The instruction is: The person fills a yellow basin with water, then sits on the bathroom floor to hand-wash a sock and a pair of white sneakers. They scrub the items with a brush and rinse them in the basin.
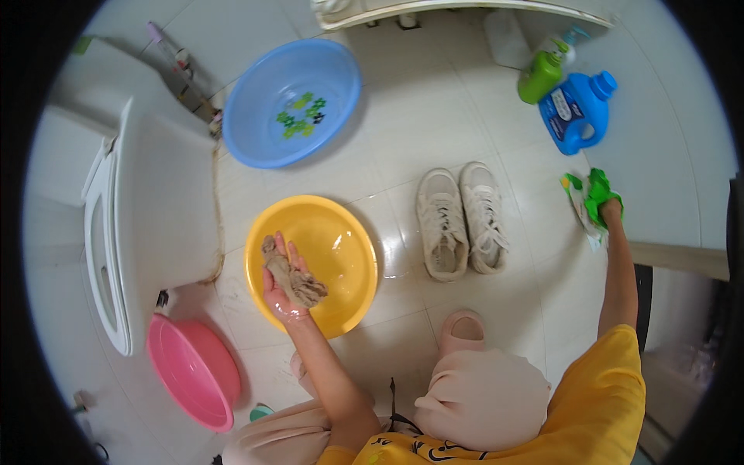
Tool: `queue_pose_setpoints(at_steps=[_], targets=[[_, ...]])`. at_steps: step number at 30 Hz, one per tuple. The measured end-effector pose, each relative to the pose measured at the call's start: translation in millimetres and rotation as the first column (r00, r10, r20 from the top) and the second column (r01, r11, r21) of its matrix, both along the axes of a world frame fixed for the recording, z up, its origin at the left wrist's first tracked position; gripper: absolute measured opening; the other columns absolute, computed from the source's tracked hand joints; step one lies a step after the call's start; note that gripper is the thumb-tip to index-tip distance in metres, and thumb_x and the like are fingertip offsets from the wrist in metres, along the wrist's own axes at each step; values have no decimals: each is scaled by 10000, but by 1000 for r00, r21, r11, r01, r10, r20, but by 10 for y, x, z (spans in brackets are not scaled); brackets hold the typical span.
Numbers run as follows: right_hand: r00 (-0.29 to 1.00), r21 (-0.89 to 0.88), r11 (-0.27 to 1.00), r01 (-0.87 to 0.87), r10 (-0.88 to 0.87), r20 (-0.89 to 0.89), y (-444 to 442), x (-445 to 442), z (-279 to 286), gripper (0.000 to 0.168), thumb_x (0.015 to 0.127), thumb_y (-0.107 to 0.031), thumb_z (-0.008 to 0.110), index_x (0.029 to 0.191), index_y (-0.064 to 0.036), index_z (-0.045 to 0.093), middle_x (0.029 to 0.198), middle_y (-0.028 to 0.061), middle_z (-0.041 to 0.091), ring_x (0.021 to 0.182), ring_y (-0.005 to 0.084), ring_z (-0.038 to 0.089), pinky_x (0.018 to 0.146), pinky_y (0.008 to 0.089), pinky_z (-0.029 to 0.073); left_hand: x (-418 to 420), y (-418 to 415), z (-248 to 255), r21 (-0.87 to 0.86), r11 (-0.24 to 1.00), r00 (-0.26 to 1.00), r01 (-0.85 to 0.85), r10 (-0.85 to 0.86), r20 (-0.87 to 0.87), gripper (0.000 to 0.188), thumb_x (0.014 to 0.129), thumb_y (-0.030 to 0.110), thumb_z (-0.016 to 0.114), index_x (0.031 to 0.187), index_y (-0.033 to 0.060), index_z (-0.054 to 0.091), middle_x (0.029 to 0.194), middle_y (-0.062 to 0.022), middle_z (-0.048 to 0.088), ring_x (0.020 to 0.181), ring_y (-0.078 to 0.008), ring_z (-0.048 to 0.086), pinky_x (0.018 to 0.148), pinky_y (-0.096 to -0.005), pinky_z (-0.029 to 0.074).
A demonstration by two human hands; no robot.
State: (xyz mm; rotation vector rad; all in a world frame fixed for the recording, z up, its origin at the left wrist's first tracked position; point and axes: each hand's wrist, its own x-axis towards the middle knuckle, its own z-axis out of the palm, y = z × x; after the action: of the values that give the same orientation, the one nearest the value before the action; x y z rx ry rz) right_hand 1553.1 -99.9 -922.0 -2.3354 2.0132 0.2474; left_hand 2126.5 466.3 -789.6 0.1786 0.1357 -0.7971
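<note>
My left hand (283,293) is palm up over a yellow plastic basin (349,232), its fingers spread and wet. On the palm lies a wet, bunched brown cloth item (293,282); its exact kind cannot be told. A little water glints in the basin. Far to the right, my right hand (610,210) reaches into a green plastic bag (597,195), which hides its fingers. What they touch inside does not show. Between my hands stands a pair of off-white lace-up sneakers (444,232) on the tiles.
A blue basin (256,104) with green flower prints is at the upper left, a pink basin (203,372) at the lower left beside a toilet (168,192). A blue detergent jug (572,113) and a green pump bottle (540,75) stand by the right wall. Water wets the floor tiles (389,244).
</note>
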Motion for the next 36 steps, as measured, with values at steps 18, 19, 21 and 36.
queue_pose_setpoints(at_steps=[18, 19, 21, 36], targets=[[772, -441, 862, 249, 98, 627, 722, 687, 1679, 257, 809, -219, 601, 969, -20, 628, 808, 87, 644, 679, 164, 615, 602, 277, 483, 40, -146, 127, 61, 998, 987, -27, 17, 162, 517, 934, 431, 204, 1369, 156, 254, 1415, -95, 254, 1264, -332, 283, 956, -493, 347], [653, -396, 898, 195, 182, 735, 759, 912, 1839, 259, 828, -221, 595, 983, -16, 620, 798, 66, 642, 670, 135, 610, 591, 252, 481, 38, -175, 151, 63, 998, 987, -28, 18, 161, 516, 935, 433, 192, 1368, 160, 254, 1413, -93, 259, 1261, -330, 287, 951, -495, 350], [410, -192, 981, 16, 169, 896, 1303, 2036, 2116, 245, 857, -188, 573, 1025, -11, 593, 784, 34, 615, 644, 100, 584, 575, 200, 467, 35, -122, 264, 93, 995, 986, -44, 28, 165, 514, 937, 436, 167, 1366, 169, 255, 1409, -89, 268, 1257, -325, 297, 942, -499, 357], [-129, -190, 19, -982, 665, 736, 5041, 5054, 2135, 207, 807, -31, 501, 983, 67, 550, 1038, 223, 494, 1090, 343, 439, 898, 416, 385, 72, 121, 189, 28, 972, 971, -231, 229, 72, 456, 951, 339, 212, 1361, 139, 221, 1408, -77, 267, 1283, -299, 274, 1005, -488, 291]])
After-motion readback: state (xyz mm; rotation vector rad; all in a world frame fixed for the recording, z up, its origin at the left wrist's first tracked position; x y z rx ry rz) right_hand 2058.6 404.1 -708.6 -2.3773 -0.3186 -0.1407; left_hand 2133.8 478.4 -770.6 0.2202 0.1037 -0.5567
